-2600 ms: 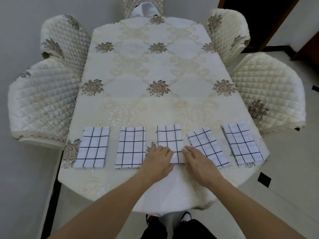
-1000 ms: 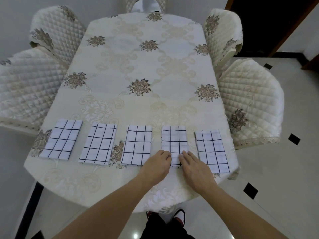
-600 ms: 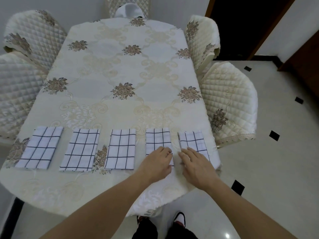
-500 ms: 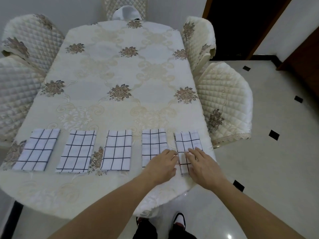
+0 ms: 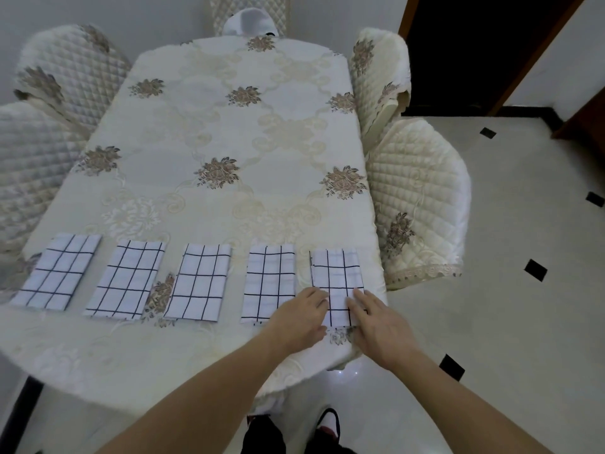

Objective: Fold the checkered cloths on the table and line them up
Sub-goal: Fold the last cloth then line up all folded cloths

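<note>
Head view: left hand [image 5: 299,317] and right hand [image 5: 376,319], fingers flat and grasping nothing, press the near corners of the folded cloth [image 5: 337,273] at the desk's [image 5: 229,126] 5 o'clock; probably light, limp and slide-prone, so pinch the corners.

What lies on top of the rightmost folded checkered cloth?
The left hand and right hand rest on the rightmost cloth, at its near end; fabric beneath them is hidden.

Soft, even indoor light covers the desk [image 5: 229,126], shadows faint; a small glare spot glints on the glossy floor [image 5: 349,371]. Wide-angle distortion bends the frame edges, and the left chairs [image 5: 36,165] blur.
</note>
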Tool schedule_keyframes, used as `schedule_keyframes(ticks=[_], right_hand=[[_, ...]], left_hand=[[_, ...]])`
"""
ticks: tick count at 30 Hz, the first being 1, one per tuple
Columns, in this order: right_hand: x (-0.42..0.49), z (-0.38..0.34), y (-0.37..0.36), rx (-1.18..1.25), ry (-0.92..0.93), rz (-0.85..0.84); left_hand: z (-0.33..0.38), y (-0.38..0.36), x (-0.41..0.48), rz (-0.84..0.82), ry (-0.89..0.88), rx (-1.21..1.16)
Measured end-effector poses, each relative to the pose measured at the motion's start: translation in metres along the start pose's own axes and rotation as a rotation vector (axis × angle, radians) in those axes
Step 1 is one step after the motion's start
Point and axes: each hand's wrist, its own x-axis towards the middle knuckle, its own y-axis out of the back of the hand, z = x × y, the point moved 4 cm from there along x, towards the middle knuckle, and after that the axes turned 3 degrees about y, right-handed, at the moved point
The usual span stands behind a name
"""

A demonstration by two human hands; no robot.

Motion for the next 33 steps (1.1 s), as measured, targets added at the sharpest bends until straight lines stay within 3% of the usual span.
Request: schedule_keyframes(ticks=[12,19,26,33], right_hand=[[0.011,0.006,0.007,0.101,-0.033,0.053],[0.009,0.0,0.009,0.102,-0.088,0.042],[-0.001,0.001,0.0,0.102,-0.123,0.066],[0.0,-0.002,0.001,0.106,-0.133,0.022]], left_hand=[[-0.002,-0.005,0.008,0.114,-0.101,0.17],[-0.002,-0.006,0.005,0.121,-0.072,0.114],[0.011,-0.001,0.006,0.23,-0.184,0.097],[0.002,-0.006,0.001,0.162,-0.107,0.062]])
